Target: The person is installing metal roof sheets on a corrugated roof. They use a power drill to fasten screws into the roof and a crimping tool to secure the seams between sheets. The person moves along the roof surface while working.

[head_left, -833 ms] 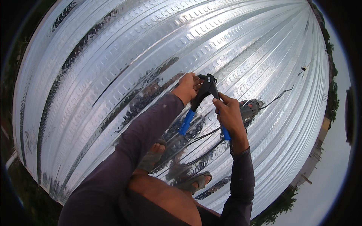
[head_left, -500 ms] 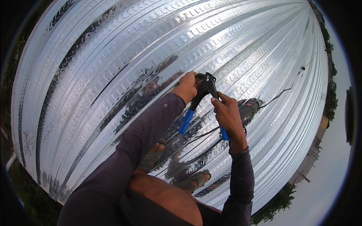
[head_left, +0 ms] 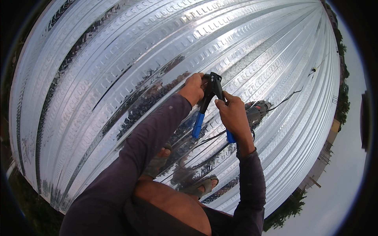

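A black hand riveter (head_left: 213, 83) with blue grips is held between my hands, over the ribbed shiny metal sheeting. My left hand (head_left: 193, 89) is closed around its head end; what the fingertips touch there is hidden. My right hand (head_left: 234, 112) grips the right-hand handle, whose blue end (head_left: 230, 136) shows below the palm. The other handle's blue grip (head_left: 198, 126) hangs free, and the two handles stand apart in a V. Just beyond my right hand a dark power drill (head_left: 258, 111) lies on the sheeting.
Embossed metal sheeting (head_left: 157, 67) with raised ribs spreads all around. A black cord (head_left: 212, 138) runs from near the drill past my sandalled feet (head_left: 202, 186). Another thin cable (head_left: 289, 97) trails away on the far side. Trees and buildings show beyond the right edge.
The riveter's two handles have come somewhat closer together as my right hand moved slightly left. My left hand keeps its hold on the head end.
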Demonstrator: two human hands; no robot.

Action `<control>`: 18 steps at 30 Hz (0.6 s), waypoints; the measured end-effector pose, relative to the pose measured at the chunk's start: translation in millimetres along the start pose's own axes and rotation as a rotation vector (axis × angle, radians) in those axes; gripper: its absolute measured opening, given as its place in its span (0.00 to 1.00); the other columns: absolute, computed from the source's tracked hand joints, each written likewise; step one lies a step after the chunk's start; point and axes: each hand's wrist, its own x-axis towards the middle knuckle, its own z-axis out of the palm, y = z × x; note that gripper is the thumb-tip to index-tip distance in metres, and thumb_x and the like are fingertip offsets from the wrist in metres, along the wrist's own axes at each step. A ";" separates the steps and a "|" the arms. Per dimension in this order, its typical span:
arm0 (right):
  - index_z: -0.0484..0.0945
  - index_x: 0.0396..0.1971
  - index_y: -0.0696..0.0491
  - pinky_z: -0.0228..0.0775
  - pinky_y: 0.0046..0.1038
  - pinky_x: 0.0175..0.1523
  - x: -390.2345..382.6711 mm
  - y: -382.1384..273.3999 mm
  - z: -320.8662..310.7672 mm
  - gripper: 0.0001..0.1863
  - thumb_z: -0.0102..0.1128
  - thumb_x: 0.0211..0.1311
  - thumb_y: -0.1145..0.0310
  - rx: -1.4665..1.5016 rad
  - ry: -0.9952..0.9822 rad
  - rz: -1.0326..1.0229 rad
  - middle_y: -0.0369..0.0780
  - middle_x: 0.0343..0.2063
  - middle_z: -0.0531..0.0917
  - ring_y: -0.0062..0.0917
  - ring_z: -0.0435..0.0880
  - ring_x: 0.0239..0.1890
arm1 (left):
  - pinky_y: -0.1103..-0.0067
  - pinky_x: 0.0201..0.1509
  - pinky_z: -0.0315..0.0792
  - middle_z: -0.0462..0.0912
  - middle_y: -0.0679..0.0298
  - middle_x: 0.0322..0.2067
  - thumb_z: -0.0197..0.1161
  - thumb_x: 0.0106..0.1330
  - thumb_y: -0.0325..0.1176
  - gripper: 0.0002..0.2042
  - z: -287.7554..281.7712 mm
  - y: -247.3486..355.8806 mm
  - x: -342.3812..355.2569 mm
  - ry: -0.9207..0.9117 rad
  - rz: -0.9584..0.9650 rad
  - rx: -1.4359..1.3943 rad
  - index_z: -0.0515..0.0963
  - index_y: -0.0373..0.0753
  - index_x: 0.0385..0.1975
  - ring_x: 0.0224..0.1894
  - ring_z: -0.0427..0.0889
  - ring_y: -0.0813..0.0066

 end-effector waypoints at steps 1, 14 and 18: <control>0.82 0.42 0.66 0.72 0.44 0.39 0.1 -1.7 0.7 0.18 0.59 0.65 0.64 -0.033 0.010 -0.011 0.58 0.22 0.80 0.47 0.85 0.29 | 0.64 0.44 0.80 0.87 0.59 0.35 0.56 0.75 0.35 0.10 0.0 -1.0 -1.1 0.008 -0.002 0.004 0.80 0.37 0.37 0.36 0.85 0.63; 0.81 0.34 0.69 0.75 0.47 0.43 21.6 -17.4 32.9 0.18 0.61 0.63 0.64 0.200 -0.008 0.162 0.61 0.25 0.83 0.56 0.86 0.34 | 0.76 0.25 0.73 0.84 0.62 0.28 0.48 0.78 0.54 0.24 -112.5 11.4 -114.9 -0.225 0.027 0.814 0.79 0.37 0.42 0.24 0.82 0.75; 0.82 0.39 0.66 0.77 0.47 0.45 3.8 -41.7 65.4 0.19 0.62 0.63 0.61 0.194 0.193 0.236 0.56 0.27 0.85 0.52 0.87 0.35 | 0.76 0.31 0.76 0.85 0.60 0.35 0.49 0.78 0.52 0.23 -155.4 17.9 -101.9 -0.231 0.023 0.998 0.77 0.36 0.49 0.30 0.83 0.75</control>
